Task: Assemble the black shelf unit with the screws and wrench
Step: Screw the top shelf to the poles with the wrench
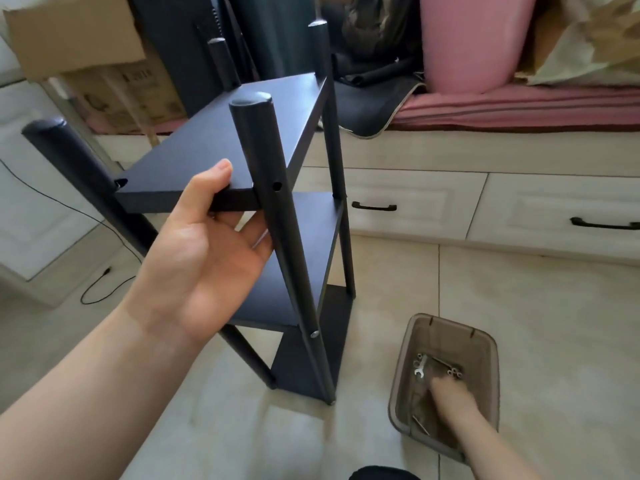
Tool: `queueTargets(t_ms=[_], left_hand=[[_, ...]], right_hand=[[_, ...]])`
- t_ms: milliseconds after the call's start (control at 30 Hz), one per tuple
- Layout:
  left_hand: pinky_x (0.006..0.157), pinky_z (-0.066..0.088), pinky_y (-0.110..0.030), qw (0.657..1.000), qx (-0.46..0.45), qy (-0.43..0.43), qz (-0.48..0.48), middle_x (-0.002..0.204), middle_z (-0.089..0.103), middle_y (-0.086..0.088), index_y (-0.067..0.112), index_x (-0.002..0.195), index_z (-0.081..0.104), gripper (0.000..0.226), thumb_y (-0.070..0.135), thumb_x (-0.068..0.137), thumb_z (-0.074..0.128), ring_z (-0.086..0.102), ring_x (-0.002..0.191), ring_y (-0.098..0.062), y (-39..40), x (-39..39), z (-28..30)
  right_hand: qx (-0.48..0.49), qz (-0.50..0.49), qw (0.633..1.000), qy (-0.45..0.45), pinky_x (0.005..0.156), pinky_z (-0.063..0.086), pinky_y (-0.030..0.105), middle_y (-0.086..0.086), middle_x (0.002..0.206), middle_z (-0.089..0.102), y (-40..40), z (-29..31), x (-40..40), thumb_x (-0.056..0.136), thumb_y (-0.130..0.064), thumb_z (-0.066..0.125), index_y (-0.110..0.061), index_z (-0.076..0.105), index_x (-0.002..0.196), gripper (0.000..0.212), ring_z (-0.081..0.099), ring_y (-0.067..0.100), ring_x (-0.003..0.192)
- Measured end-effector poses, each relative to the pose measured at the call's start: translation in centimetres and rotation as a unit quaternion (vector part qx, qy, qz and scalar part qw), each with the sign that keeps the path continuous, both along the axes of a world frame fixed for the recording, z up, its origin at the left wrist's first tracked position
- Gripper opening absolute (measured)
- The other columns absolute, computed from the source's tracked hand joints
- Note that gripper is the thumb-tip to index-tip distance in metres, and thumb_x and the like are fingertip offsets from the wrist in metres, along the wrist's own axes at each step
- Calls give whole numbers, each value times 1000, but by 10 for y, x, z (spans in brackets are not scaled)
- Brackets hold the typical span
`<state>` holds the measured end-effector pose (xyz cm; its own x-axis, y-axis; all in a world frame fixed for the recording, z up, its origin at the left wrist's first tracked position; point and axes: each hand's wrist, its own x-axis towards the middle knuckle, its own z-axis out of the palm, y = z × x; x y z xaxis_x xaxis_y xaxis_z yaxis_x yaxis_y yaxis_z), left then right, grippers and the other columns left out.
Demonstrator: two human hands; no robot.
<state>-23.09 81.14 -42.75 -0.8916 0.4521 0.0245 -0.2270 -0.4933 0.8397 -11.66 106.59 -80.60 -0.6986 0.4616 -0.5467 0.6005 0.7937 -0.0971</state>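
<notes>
Pale floor tiles [519,306] ran up to a white drawer front [415,202] beneath a pink-cushioned bench, with cardboard boxes [76,36] stacked at the back left. On the tiles stood the black shelf unit [221,140], upright on its posts, three boards fixed between them. The left hand [204,251] reached up from the lower left, forearm extended and palm turned toward the camera; its thumb lay over the front edge of the top board while the fingers curled underneath, gripping that board right beside the near post [277,220]. An empty screw hole showed in that post at the top board, and a screw head [314,333] sat lower down. The right hand [450,396] reached down into a brown plastic bin [491,358] on the floor, blurred, fingertips near a small wrench [419,370] and some screws [454,373]; whether its fingers had closed on anything could not be told.
</notes>
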Motion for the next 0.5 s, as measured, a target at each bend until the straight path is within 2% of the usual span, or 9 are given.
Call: queueTargets(t_ms=[100, 200, 333, 500], left_hand=[[96, 56, -37, 1000, 3, -2, -2, 102, 77, -2, 22, 82, 59, 11, 28, 90, 64, 66, 120, -26, 0, 0, 1], [93, 57, -37, 1000, 3, -9, 1, 102, 77, -3, 21, 86, 60, 8, 27, 88, 65, 65, 121, -28, 2, 0, 0], [88, 58, -37, 1000, 7, -11, 0, 102, 77, -3, 21, 77, 63, 17, 26, 93, 63, 67, 118, -28, 1, 0, 1], [89, 58, -36, 1000, 0, -11, 2, 100, 78, -2, 23, 63, 67, 31, 26, 94, 62, 69, 116, -26, 2, 3, 2]], right_hand=[[47, 53, 997, -10, 101, 47, 34, 7, 139, 57, 0, 0, -1, 101, -4, 29, -15, 51, 139, 45, 55, 24, 128], [67, 117, 990, -28, 99, 46, 35, 7, 141, 55, -3, 1, -5, 102, -4, 29, -16, 43, 144, 46, 54, 25, 128], [66, 172, 982, -27, 99, 47, 38, 12, 142, 53, -9, -5, -7, 102, -5, 31, -14, 35, 149, 48, 53, 27, 128], [29, 201, 979, -18, 100, 47, 38, 14, 137, 58, -23, -12, -12, 99, 0, 37, -8, 51, 138, 42, 56, 30, 125]])
